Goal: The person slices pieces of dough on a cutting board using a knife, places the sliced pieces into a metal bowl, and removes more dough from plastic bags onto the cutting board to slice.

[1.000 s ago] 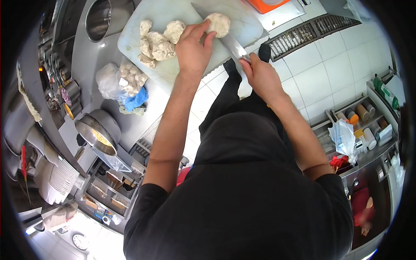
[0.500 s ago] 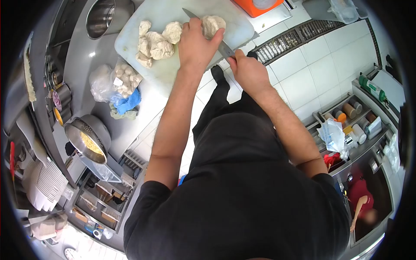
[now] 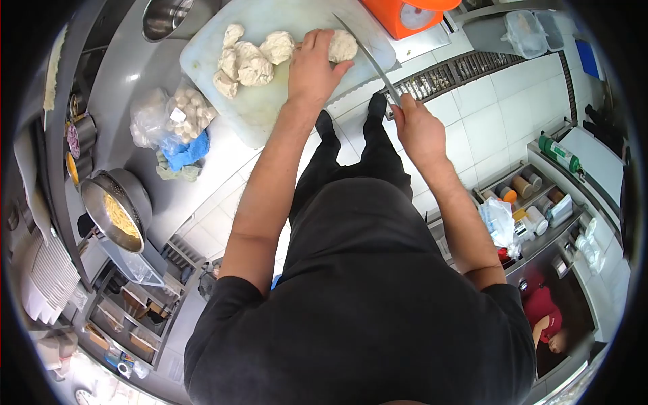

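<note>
On a white cutting board [image 3: 270,115] lie several lumps of pale dough [image 3: 255,66], grouped left of my hands. My left hand [image 3: 312,73] rests against a separate piece of dough [image 3: 344,46], fingers along its far left side and thumb at its near edge. In my right hand [image 3: 421,131] is the handle of a long kitchen knife [image 3: 368,56]. Its blade slants up and away to the left, just right of that piece, apart from it.
An orange scale [image 3: 398,19] stands beyond the board's right corner. Left of the board are a bag of pale round items [image 3: 192,115] and a blue cloth [image 3: 187,154]. A colander of yellow food [image 3: 120,219] sits farther left. Another person [image 3: 543,310] is at lower right.
The knife has moved right, from beneath my left hand to the dough's right side. My right hand has shifted right and nearer my body. My left hand stays at the dough.
</note>
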The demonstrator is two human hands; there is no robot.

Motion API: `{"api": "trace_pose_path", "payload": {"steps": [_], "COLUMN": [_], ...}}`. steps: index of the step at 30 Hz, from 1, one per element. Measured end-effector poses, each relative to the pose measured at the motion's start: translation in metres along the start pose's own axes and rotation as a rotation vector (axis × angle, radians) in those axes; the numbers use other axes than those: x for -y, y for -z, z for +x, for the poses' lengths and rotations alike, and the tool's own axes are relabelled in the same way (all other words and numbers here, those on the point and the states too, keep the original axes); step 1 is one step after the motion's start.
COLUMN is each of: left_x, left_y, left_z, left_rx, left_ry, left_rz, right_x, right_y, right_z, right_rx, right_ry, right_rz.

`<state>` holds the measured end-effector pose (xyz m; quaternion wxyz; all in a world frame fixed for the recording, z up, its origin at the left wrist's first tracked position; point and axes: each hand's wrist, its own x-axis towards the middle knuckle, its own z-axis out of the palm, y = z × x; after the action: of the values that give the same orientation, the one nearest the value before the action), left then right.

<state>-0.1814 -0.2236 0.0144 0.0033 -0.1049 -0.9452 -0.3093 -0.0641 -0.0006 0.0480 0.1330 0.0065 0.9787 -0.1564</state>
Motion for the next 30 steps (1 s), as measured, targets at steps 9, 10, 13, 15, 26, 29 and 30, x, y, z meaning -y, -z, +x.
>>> {"api": "trace_pose_path", "payload": {"steps": [9, 10, 13, 15, 26, 29, 30], "left_x": [-0.003, -0.002, 0.001, 0.001, 0.002, 0.003, 0.004], "left_y": [0.013, 0.015, 0.013, 0.014, 0.013, 0.014, 0.013], "left_z": [0.008, 0.008, 0.012, 0.015, 0.014, 0.013, 0.013], "left_rx": [0.070, 0.085, 0.075, 0.089, 0.088, 0.069, 0.056], "left_ry": [-0.009, -0.005, -0.038, -0.039, -0.027, -0.043, -0.056], "left_rz": [0.043, 0.047, 0.081, 0.067, 0.039, 0.039, 0.047], "right_x": [0.004, 0.007, 0.010, 0.011, 0.002, 0.008, 0.010], "right_y": [0.032, 0.038, 0.052, 0.057, 0.017, 0.011, 0.017], "right_z": [0.001, -0.001, -0.009, -0.016, 0.007, 0.026, 0.031], "right_rx": [0.036, 0.027, 0.102, 0.098, 0.166, 0.216, 0.224], "right_ry": [0.001, 0.003, 0.014, 0.008, 0.001, -0.008, 0.008], "right_rz": [0.007, 0.014, -0.013, -0.022, 0.024, 0.035, 0.041]}}
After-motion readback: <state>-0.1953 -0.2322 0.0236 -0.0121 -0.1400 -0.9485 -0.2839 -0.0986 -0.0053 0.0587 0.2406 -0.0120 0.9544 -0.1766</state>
